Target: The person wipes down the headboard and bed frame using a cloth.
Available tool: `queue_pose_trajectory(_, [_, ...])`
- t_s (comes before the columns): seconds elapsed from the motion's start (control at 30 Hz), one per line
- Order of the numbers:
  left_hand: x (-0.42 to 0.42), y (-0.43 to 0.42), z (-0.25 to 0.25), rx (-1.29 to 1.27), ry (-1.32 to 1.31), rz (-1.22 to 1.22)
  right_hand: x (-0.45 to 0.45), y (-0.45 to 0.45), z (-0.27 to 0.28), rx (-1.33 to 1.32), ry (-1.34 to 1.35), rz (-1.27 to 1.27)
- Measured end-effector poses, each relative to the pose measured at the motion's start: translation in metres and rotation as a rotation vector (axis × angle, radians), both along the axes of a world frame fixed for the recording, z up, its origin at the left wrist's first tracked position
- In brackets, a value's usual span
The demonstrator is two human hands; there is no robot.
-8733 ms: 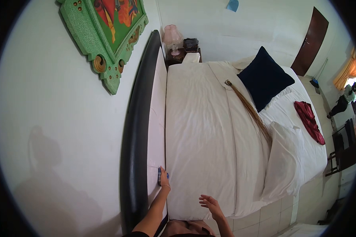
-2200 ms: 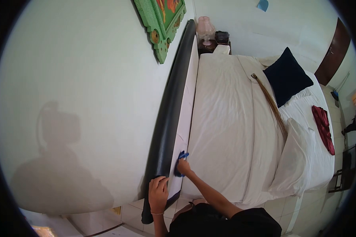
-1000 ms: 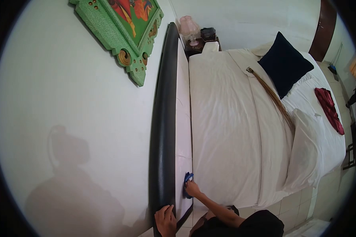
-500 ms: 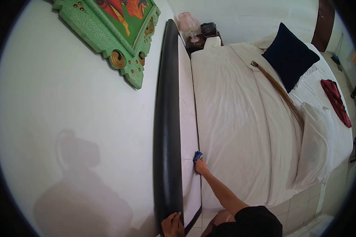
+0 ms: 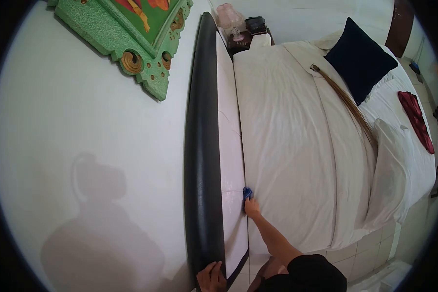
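My right hand (image 5: 252, 208) is closed on a bunched blue cloth (image 5: 248, 193). The cloth touches the pale headboard panel (image 5: 232, 160) where it meets the cream-covered bed (image 5: 289, 146). My left hand (image 5: 211, 278) rests on the near end of the black padded headboard top (image 5: 202, 155), its fingers laid over the padding and a little apart. Part of that hand is cut off by the bottom of the view. A thin crease or line runs across the pale panel just left of the cloth.
On the bed lie a stick broom (image 5: 348, 103), a dark blue pillow (image 5: 360, 61), a white pillow (image 5: 388, 173) and a dark red cloth (image 5: 415, 121). A pink lamp (image 5: 230, 17) stands on the far bedside table (image 5: 239, 44). A green carved frame (image 5: 131, 53) hangs on the wall.
My right hand and the blue cloth have shifted slightly right, toward the bed. My left hand stays on the headboard. The whole view has tilted a little.
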State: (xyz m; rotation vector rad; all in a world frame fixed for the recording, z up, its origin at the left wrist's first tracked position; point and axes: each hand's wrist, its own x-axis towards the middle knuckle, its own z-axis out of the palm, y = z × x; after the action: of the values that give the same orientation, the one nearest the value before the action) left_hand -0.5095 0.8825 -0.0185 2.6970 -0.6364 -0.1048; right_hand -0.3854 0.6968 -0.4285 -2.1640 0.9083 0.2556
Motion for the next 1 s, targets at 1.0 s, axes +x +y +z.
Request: queue_pose_trajectory(1.0, [0.002,-0.025,0.005,-0.031,-0.263,-0.058,-0.141,0.133,0.020,0.358,0.042,-0.185])
